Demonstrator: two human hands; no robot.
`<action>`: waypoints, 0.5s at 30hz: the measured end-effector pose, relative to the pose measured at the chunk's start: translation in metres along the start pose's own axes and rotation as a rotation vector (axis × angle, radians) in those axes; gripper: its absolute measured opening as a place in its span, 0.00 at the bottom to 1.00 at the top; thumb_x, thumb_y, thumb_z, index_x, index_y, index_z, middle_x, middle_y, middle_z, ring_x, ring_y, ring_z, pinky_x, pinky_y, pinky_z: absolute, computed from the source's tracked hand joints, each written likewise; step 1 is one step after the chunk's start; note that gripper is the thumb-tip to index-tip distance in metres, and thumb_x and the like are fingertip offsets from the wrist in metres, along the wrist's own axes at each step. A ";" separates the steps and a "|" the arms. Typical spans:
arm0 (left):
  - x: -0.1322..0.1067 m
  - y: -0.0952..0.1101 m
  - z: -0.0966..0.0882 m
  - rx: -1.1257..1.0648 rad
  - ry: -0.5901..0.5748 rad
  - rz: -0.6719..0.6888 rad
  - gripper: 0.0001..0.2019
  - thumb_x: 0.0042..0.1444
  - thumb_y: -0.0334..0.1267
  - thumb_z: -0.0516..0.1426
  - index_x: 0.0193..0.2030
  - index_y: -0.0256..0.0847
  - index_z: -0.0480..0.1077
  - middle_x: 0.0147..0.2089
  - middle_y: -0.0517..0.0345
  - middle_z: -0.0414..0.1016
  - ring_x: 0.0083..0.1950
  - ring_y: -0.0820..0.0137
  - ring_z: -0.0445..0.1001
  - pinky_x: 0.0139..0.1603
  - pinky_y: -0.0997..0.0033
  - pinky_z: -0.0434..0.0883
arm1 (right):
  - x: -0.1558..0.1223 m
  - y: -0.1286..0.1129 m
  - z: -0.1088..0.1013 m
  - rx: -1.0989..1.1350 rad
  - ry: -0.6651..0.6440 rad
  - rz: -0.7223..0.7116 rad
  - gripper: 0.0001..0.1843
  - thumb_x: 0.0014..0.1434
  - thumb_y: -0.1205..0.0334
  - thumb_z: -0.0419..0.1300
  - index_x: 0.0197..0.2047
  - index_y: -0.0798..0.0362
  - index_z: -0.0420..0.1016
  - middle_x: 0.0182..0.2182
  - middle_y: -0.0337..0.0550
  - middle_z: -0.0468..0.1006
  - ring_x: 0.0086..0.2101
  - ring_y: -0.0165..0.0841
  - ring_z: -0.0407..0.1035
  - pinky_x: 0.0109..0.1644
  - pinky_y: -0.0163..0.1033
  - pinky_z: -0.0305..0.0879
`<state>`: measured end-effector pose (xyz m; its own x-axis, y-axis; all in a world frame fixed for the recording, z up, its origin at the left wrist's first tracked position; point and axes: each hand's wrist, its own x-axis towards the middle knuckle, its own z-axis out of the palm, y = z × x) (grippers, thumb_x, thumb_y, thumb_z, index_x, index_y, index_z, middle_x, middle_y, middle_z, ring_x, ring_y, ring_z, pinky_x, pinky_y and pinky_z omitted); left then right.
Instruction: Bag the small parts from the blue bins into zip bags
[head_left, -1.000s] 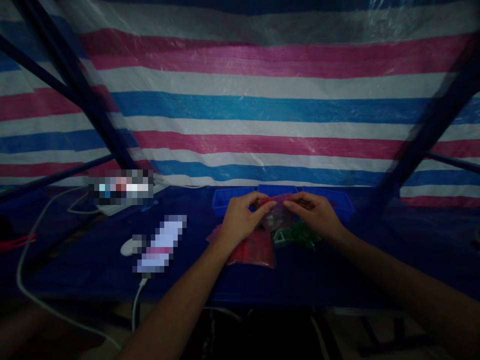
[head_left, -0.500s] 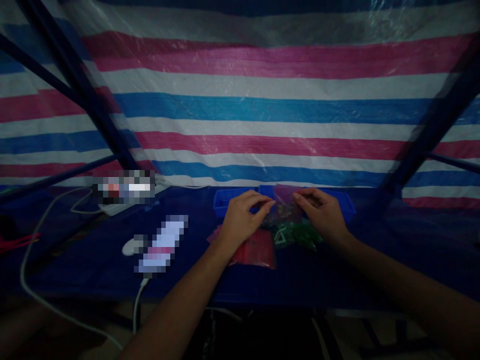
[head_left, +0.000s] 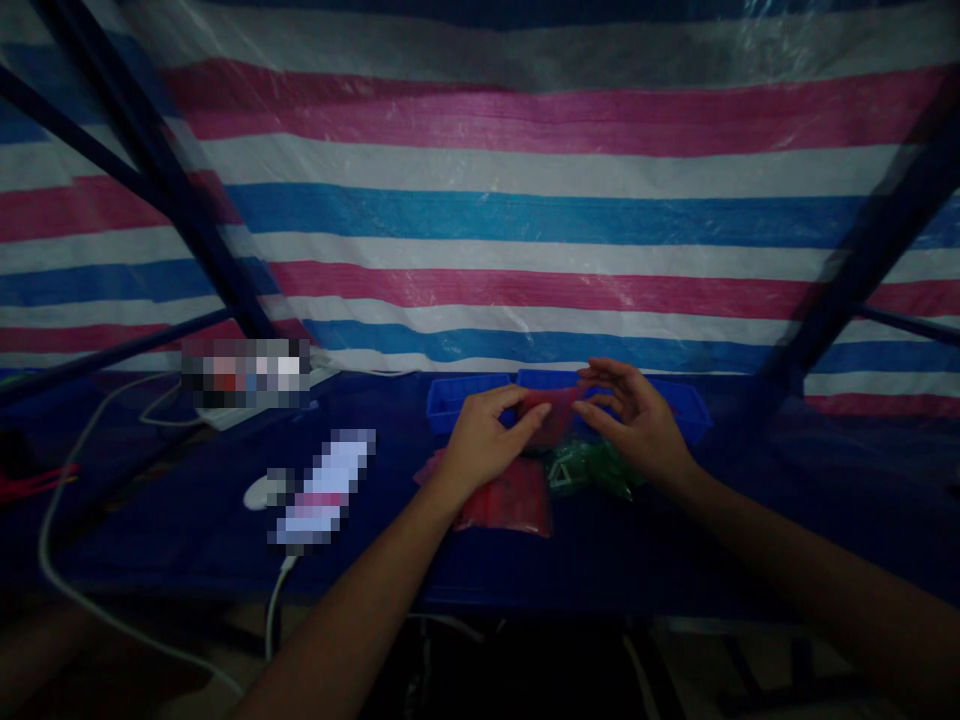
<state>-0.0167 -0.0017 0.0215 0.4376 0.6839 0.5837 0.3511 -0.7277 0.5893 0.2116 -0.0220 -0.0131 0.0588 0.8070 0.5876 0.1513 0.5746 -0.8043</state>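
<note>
A small reddish see-through plastic bag [head_left: 553, 412] is pinched between the thumb and fingers of my left hand [head_left: 487, 435]. At the bag's right edge is my right hand [head_left: 637, 415], its thumb and fingers apart; whether a fingertip touches the bag I cannot tell. Below my left hand, a stack of red plastic bags [head_left: 510, 500] lies on the blue table, partly covered by my wrist. Green plastic packets [head_left: 592, 468] lie beside the stack, under my hands. Blue plastic trays [head_left: 465, 392] stand just behind both hands, and their contents are mostly hidden.
A blurred-out phone [head_left: 326, 490] with a white cable lies on the left, next to a round white object [head_left: 264, 493]. Behind it sits a white power strip [head_left: 247, 405]. Striped plastic sheeting [head_left: 525, 220] hangs behind the table [head_left: 637, 570], between blue metal bars [head_left: 847, 225].
The fingers of my right hand have spread from a pinch near the bag. The bag between my hands now looks redder and flatter, held by my left hand.
</note>
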 end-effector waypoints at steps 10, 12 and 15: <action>0.001 0.001 -0.001 -0.108 -0.103 -0.016 0.09 0.66 0.40 0.60 0.48 0.47 0.81 0.49 0.56 0.85 0.50 0.64 0.82 0.54 0.59 0.78 | -0.003 -0.002 0.002 0.040 -0.202 0.071 0.36 0.56 0.54 0.74 0.65 0.46 0.69 0.57 0.50 0.78 0.58 0.42 0.73 0.64 0.52 0.71; 0.000 0.002 0.000 -0.133 -0.105 -0.016 0.09 0.67 0.40 0.60 0.49 0.48 0.81 0.49 0.56 0.85 0.50 0.64 0.82 0.54 0.60 0.78 | -0.003 -0.001 0.001 0.016 -0.193 0.109 0.28 0.56 0.52 0.74 0.58 0.48 0.75 0.50 0.48 0.82 0.51 0.41 0.78 0.59 0.50 0.75; 0.000 0.003 0.001 -0.078 -0.015 0.025 0.11 0.66 0.40 0.61 0.54 0.47 0.79 0.52 0.53 0.83 0.52 0.64 0.81 0.54 0.59 0.78 | -0.002 -0.001 -0.001 0.009 -0.108 0.153 0.18 0.56 0.49 0.73 0.43 0.50 0.79 0.38 0.45 0.83 0.39 0.38 0.79 0.46 0.45 0.78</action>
<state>-0.0151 -0.0039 0.0223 0.4578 0.6645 0.5906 0.2750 -0.7376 0.6167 0.2125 -0.0241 -0.0131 -0.0256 0.8949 0.4455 0.1402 0.4444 -0.8848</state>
